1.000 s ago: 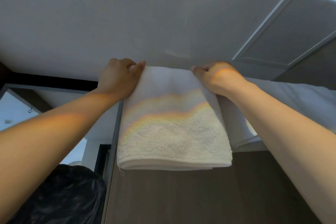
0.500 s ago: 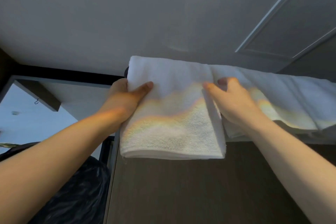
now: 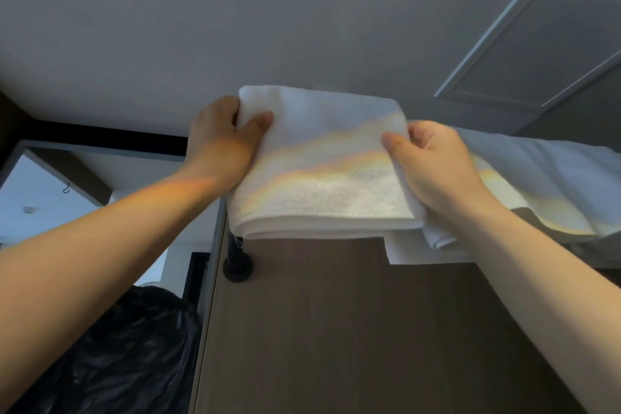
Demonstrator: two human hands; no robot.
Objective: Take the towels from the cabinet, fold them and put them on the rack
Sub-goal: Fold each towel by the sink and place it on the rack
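A folded white towel (image 3: pixel 322 171) lies high up at the left end of the rack, whose black bracket (image 3: pixel 238 265) shows beneath it on the brown wall. My left hand (image 3: pixel 223 141) grips the towel's left edge, thumb on top. My right hand (image 3: pixel 433 165) pinches its right edge between thumb and curled fingers. More white towels (image 3: pixel 544 185) lie to the right, partly under the held one. The rack's bar is hidden by the towels.
A dark brown wall panel (image 3: pixel 353 329) fills the space below the rack. The grey ceiling (image 3: pixel 235 10) is close above, with a framed hatch (image 3: pixel 544 44) at the right. A black plastic bag (image 3: pixel 127 356) sits at the lower left, beside a doorway.
Both hands moved from resting on the towel to gripping its side edges. The towel sits a little nearer and its front edge has lifted, so the black bracket now shows.
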